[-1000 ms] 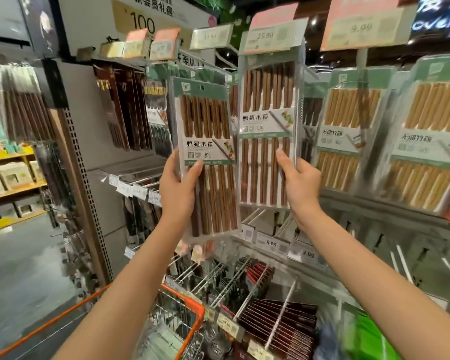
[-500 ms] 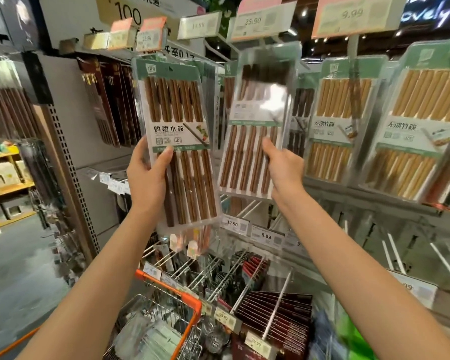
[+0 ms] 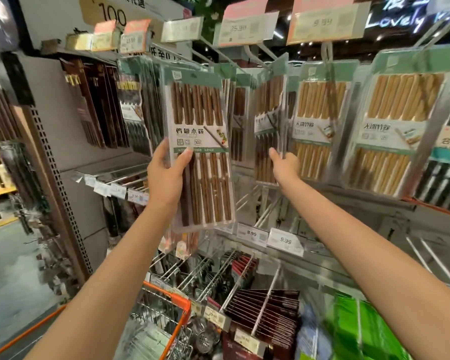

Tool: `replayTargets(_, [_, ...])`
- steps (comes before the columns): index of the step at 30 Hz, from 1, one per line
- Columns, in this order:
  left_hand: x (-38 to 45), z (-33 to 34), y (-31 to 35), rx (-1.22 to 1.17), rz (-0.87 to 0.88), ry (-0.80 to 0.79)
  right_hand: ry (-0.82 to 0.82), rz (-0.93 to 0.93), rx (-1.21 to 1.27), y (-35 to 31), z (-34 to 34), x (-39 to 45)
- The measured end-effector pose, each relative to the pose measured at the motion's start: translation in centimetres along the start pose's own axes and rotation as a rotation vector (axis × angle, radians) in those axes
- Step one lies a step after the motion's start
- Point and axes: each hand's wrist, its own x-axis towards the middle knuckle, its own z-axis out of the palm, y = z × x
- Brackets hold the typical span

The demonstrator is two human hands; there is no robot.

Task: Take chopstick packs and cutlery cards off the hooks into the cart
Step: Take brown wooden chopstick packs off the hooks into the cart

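My left hand (image 3: 168, 175) grips a clear pack of dark wooden chopsticks (image 3: 202, 152) by its left edge, thumb on the front, holding it upright in front of the display. My right hand (image 3: 283, 165) pinches the lower edge of a second dark chopstick pack (image 3: 269, 120), which hangs from the hook (image 3: 257, 57) and is swung edge-on, blurred. Low down in front of me stands the orange-rimmed wire cart (image 3: 178, 302), with several clear packs lying in it.
Packs of light bamboo chopsticks (image 3: 398, 126) hang to the right, dark boxed sets (image 3: 94, 105) to the left. Price tags (image 3: 285, 240) line the rail below. Lower hooks hold red-brown packs (image 3: 268, 313) and green items (image 3: 361, 331). An aisle floor opens at the left.
The hanging pack under my right hand has swung from facing me to nearly edge-on. My left hand still holds its pack, now closer to the middle of the view.
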Motion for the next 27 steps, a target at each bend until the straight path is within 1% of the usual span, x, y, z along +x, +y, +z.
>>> replayTargets(2, [-0.3,0.2,-0.1,-0.006,-0.060,-0.029,0.039,0.032,-0.079,0.7,0.0,0.1])
replayTargets(3, [-0.3,0.4,-0.3,-0.012,-0.095,-0.046,0.069,0.020,-0.097,0.8,0.0,-0.5])
replayTargets(4, [-0.3,0.5,-0.5,-0.027,-0.129,-0.064,0.095,-0.021,-0.084,1.0,0.0,-0.9])
replayTargets(5, [-0.2,0.7,-0.6,-0.038,-0.158,-0.085,0.071,-0.067,-0.036,1.2,-0.1,-1.7])
replayTargets(6, [-0.2,1.0,-0.6,-0.047,-0.178,-0.101,-0.002,-0.126,0.039,1.2,-0.2,-2.8])
replayTargets(8, [-0.3,1.6,-0.4,-0.061,-0.190,-0.128,-0.246,-0.163,0.161,0.9,-0.3,-5.8])
replayTargets(9, [-0.3,1.9,-0.4,-0.069,-0.176,-0.142,-0.348,-0.184,0.167,1.0,-0.4,-7.0])
replayTargets(10, [-0.4,2.3,-0.2,-0.077,-0.156,-0.161,-0.409,-0.227,0.161,1.1,-0.4,-8.1])
replayTargets(11, [-0.4,2.6,0.1,-0.083,-0.142,-0.185,-0.414,-0.270,0.154,1.4,-0.3,-8.8])
replayTargets(15, [0.0,3.4,1.1,-0.095,-0.090,-0.272,-0.255,-0.395,0.237,1.0,-0.5,-9.7])
replayTargets(19, [0.1,4.0,2.1,-0.085,-0.031,-0.341,-0.209,-0.500,0.200,-0.5,-1.4,-9.4])
replayTargets(24, [0.0,4.4,2.5,-0.111,-0.074,-0.295,-0.194,-0.507,0.174,-1.4,-1.7,-8.2])
replayTargets(27, [-0.4,4.5,2.1,-0.134,-0.096,-0.246,-0.158,-0.550,0.157,-1.1,-1.4,-8.0])
